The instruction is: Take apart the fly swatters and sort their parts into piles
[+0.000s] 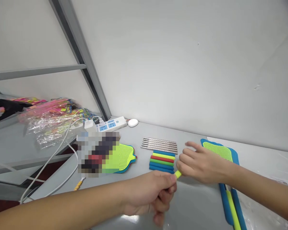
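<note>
Between my two hands, in the middle of the head view, a short stretch of a yellow-green fly swatter handle (178, 174) shows. My left hand (155, 191) pinches its near end between thumb and fingers. From the right, my right hand (201, 163) closes its fingers on the other end, so most of the handle is hidden. Just beyond lies a row of coloured handles (162, 161) in blue, yellow, red and green. Several silver metal rods (159, 145) lie side by side behind them.
Perforated yellow-green swatter heads (126, 157) lie left, partly behind a blurred patch. Swatters with blue edges (217, 150) lie under my right forearm. A power strip (112, 124), a white oval device (132, 123) and cables stand near the wall. Plastic-bagged goods (55, 118) fill a left shelf.
</note>
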Available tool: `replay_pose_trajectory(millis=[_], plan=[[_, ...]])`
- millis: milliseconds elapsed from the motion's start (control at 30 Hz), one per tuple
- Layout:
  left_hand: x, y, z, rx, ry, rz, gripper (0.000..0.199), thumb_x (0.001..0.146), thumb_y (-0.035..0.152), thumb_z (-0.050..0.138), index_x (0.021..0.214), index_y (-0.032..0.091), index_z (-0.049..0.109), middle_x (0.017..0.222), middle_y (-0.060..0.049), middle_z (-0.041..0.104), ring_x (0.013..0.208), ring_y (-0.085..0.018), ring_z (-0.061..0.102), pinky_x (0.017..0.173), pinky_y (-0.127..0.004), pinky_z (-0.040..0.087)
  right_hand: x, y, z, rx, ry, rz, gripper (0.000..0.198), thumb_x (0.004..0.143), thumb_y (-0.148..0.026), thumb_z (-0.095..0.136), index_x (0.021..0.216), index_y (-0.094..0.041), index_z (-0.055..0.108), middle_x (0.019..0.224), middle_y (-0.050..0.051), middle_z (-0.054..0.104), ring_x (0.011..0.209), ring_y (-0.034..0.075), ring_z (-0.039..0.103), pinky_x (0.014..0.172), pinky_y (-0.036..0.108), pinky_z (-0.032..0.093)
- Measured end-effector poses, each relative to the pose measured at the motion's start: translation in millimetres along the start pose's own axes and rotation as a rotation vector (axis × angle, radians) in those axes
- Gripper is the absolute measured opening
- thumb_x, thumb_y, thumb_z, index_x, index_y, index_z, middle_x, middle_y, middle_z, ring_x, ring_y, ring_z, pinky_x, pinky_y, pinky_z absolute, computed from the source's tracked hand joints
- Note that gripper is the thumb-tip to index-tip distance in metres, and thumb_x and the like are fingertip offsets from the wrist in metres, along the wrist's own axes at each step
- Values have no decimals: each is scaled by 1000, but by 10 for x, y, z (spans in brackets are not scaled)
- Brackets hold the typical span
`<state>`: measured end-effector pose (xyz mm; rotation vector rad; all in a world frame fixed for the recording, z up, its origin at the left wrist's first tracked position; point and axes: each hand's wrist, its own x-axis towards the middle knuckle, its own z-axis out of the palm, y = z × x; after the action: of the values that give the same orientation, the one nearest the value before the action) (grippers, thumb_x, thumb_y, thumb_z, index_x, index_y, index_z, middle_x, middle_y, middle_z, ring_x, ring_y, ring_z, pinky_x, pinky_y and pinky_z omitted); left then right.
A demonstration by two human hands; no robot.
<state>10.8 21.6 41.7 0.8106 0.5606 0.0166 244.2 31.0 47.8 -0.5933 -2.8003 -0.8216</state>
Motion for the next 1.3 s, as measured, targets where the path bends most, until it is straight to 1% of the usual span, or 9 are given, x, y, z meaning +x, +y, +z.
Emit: replay_pose_trajectory(millis=[67, 133, 267, 367, 467, 600, 733, 1033, 1300], plan=[[53, -18, 13, -16, 66, 171, 33, 92, 50, 49, 77, 20, 45, 60, 8, 32, 47, -7, 26, 56, -23, 46, -33, 14, -30, 65, 61, 252, 21, 94, -18, 41, 111, -20, 54, 104, 10, 62, 99, 24, 56, 102, 51, 29], [124, -13, 34, 21, 234, 364, 34, 94, 51, 44, 84, 20, 52, 74, 2, 45, 61, -9, 41, 68, -24, 47, -55, -7, -67, 203, 215, 603, 35, 96, -30, 44, 129, -21, 44, 132, 16, 50, 125, 31, 43, 105, 53, 28], [311, 70, 89, 161, 512, 615, 39, 95, 58, 33, 103, 26, 54, 107, -4, 54, 93, -15, 54, 84, -30, 48, 3, -203, -140, 839, 260, 1111, 32, 99, -41, 35, 123, -25, 48, 114, 9, 62, 108, 24, 58, 90, 40, 45], [449, 107, 120, 161, 479, 680, 42, 96, 61, 26, 112, 30, 49, 96, -3, 56, 82, -15, 57, 75, -31, 51, 101, -400, -187, 1249, 92, 1081, 28, 98, -45, 38, 98, -24, 57, 84, 1, 65, 81, 17, 62, 77, 31, 47], [530, 95, 90, 181, 440, 670, 45, 95, 62, 25, 118, 30, 47, 82, -1, 55, 67, -14, 57, 64, -29, 51, 131, -496, -216, 1342, 68, 1042, 36, 100, -43, 36, 77, -21, 54, 73, -1, 61, 72, 14, 58, 70, 26, 44], [510, 145, -104, 174, 607, 874, 38, 94, 55, 42, 121, 29, 48, 93, 0, 55, 75, -11, 58, 73, -26, 50, 12, -469, -164, 1114, 29, 1058, 39, 100, -40, 34, 71, -21, 51, 66, -2, 57, 64, 13, 52, 63, 26, 38], [425, 272, -323, 201, 772, 1060, 24, 91, 43, 57, 105, 24, 53, 80, 4, 53, 60, -6, 50, 61, -19, 44, -103, -419, -22, 853, -28, 993, 35, 100, -33, 33, 73, -22, 52, 64, -1, 57, 65, 16, 53, 65, 28, 38], [406, 208, -313, 324, 824, 1003, 26, 85, 38, 66, 79, 19, 49, 51, 5, 60, 49, -13, 62, 57, -24, 49, -180, -419, 197, 644, -21, 917, 31, 100, -25, 34, 80, -21, 58, 72, 3, 66, 69, 17, 57, 67, 31, 43], [438, 78, -227, 368, 771, 969, 19, 81, 34, 71, 81, 18, 60, 63, 1, 69, 60, -16, 69, 61, -27, 55, -230, -355, 198, 489, -34, 807, 18, 99, -22, 37, 100, -20, 55, 84, 1, 64, 77, 16, 59, 104, 52, 28]])
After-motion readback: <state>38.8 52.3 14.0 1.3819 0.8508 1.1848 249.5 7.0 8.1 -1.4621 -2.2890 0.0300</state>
